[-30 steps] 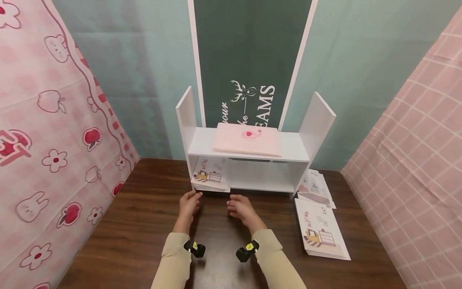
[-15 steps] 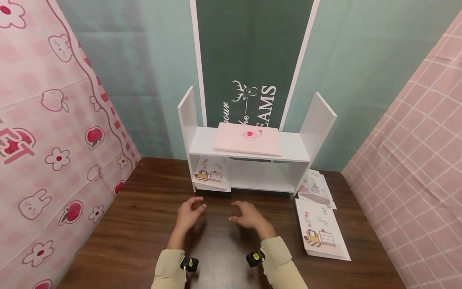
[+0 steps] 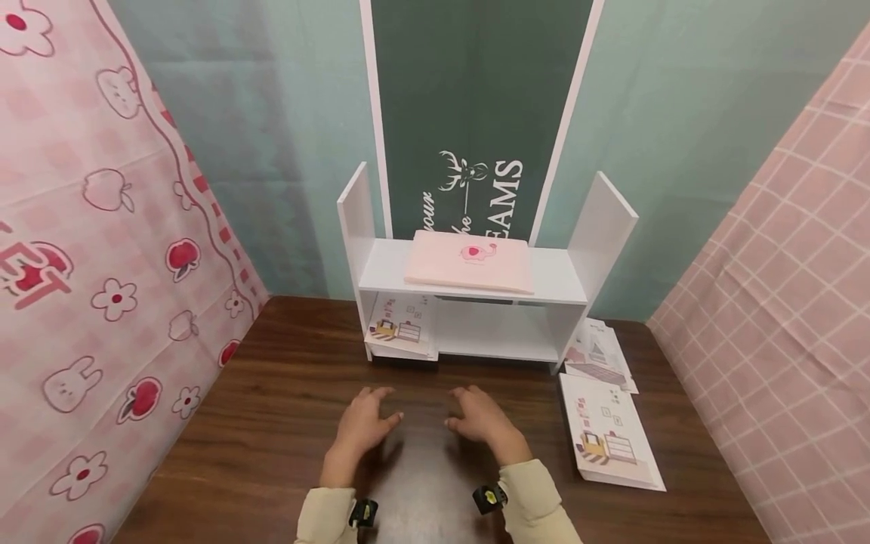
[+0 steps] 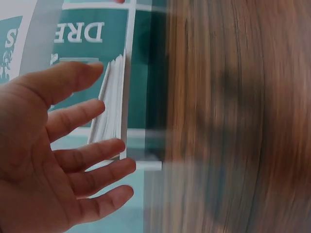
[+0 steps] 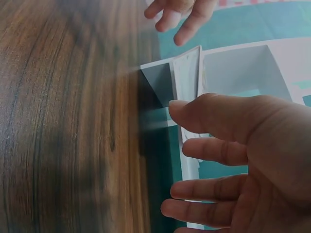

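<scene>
My left hand (image 3: pixel 363 425) hovers over the table in front of the shelf, fingers spread and holding nothing. Facing it, my right hand (image 3: pixel 486 423) is also spread, with a gap between the two. Beyond them stands a small white two-tier shelf (image 3: pixel 499 332). A stack of white printed booklets (image 3: pixel 399 332) lies flat at the left of its lower tier; its page edges (image 4: pixel 111 104) show past the fingers in the left wrist view. On the upper tier lies a pink booklet (image 3: pixel 445 261) with an elephant print.
Right of the shelf, a thick stack of white booklets (image 3: pixel 608 431) lies on the brown wooden table (image 3: pixel 272 423), with more printed booklets (image 3: pixel 598 351) behind it. Pink patterned cloths (image 3: pixel 768 302) hang at both sides, a green cloth (image 3: pixel 272 151) at the back.
Both hands have drawn back from the shelf front toward the body, and their fingers have spread. The booklets on the shelf and table stay where they were.
</scene>
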Tool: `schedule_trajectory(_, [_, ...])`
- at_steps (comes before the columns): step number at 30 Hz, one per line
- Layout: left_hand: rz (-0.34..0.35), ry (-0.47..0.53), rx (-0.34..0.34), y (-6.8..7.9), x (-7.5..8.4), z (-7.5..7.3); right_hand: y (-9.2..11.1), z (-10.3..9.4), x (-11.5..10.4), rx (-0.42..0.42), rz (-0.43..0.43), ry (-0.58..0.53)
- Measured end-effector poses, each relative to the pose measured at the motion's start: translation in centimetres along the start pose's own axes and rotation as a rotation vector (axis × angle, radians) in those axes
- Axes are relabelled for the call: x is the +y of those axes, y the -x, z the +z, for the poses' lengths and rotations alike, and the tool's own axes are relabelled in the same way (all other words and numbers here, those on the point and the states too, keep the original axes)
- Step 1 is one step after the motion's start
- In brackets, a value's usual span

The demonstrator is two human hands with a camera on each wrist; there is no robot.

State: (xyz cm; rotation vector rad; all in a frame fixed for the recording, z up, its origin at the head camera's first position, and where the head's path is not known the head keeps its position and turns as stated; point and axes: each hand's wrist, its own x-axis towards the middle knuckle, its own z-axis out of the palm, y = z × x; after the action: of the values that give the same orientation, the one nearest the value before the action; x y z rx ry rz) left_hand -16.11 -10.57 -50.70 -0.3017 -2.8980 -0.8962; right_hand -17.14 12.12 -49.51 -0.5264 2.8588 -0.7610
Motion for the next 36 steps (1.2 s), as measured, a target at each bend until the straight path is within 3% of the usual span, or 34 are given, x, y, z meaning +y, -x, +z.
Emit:
schedule_trajectory(6, [0.059, -0.036, -0.01, 0.4, 2.2, 2.4, 1.7, -0.6, 1.1, 0.058, 0.042, 0.043])
schedule_trajectory(19, [0.106, -0.112, -0.019, 0.1, 6.7, 6.3, 4.7, -2.9, 4.4, 0.131, 0.132, 0.129])
schedule_trajectory(27, [0.159, -0.13, -0.088, 0.4, 9.2, 8.7, 6.2, -4.2, 7.2, 0.149, 0.153, 0.115])
schedule_trajectory(36, [0.219, -0.132, -0.112, 1.0, 11.4, 10.9, 7.6, -5.2, 9.1, 0.164, 0.202, 0.047])
